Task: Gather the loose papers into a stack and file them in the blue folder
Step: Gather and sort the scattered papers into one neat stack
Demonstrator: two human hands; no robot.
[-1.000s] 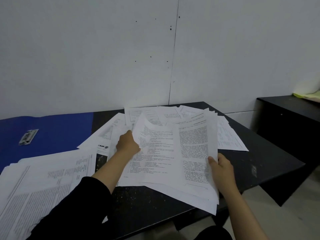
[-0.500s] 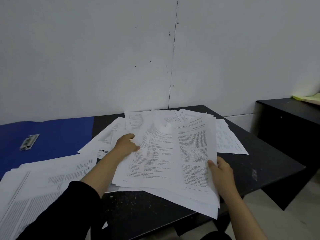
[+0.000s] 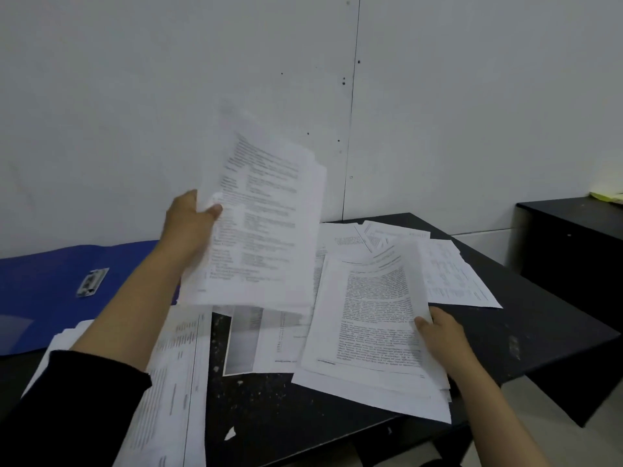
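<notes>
My left hand (image 3: 188,220) holds a sheaf of printed sheets (image 3: 259,224) up off the bench (image 3: 526,318); the thumb pinches the sheaf's left edge, so that grip is closed on paper. The sheaf stands nearly upright, tilted a little, and it is blurred, so I cannot read it or count the sheets. My right hand (image 3: 441,335) grips the right edge of a second stack of papers (image 3: 371,328), thumb on top of the printed page. This stack lies near the front right edge of the bench, and its lowest sheets jut out over that edge.

The blue folder (image 3: 43,291) lies open and flat at the back left of the bench, against the wall (image 3: 135,96), with its metal clip (image 3: 91,282) showing on the inside. More loose pages (image 3: 455,274) lie fanned toward the back right corner, just beside the stack in my right hand. Another pile of pages (image 3: 175,372) sits at the front left, partly under my left forearm and its black sleeve (image 3: 74,409). A page with a dark photo (image 3: 246,342) lies flat in the middle, below the raised sheaf. A small scrap of paper (image 3: 230,433) lies near the front edge. A second dark bench (image 3: 573,251) stands well apart to the right.
</notes>
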